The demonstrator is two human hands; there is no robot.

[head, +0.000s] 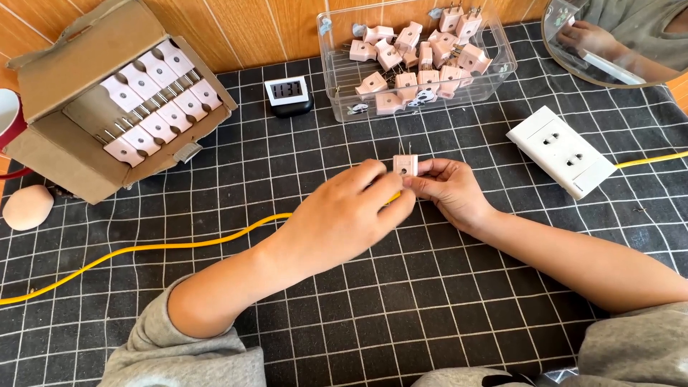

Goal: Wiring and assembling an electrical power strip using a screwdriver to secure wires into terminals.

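Both hands, left [344, 215], right [448, 190], pinch pink plug [405, 165] mid-mat; open mat [401, 301] around.

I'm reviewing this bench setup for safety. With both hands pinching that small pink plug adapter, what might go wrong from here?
1. The small pink plug adapter is held only by the fingertips of the left hand and right hand; it may slip onto the black checked cloth.
2. Its bare metal prongs point upward near the fingers and might poke them.
3. The yellow cable runs under the left forearm and might snag.
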